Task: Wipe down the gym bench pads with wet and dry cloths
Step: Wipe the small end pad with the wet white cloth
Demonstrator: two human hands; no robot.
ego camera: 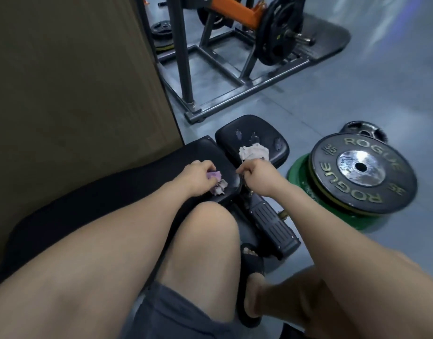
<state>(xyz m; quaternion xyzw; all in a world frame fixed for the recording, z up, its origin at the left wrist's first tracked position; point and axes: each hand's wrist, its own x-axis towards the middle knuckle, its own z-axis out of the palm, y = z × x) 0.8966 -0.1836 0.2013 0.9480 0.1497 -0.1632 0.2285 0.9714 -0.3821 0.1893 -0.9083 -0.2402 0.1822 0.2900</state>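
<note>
Head view: the pale cloth (254, 152) lies on the seat pad (266, 127) just beyond the curled right hand (257, 176), whose grip is unclear; the left hand (198, 174) clutches the purple cloth (214, 176).

Both arms stretched out toward 12 o'clock, left grip (197, 177) curled round a purple cloth (217, 188), right grip (258, 178) fisted on a pale cloth (253, 152).

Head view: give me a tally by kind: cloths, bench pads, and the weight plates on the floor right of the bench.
Cloths: 2, purple cloth and pale cloth
Bench pads: 2, long pad and small pad
Weight plates: 3, black Rogue plate, green plate, small black plate
Total: 7
</note>
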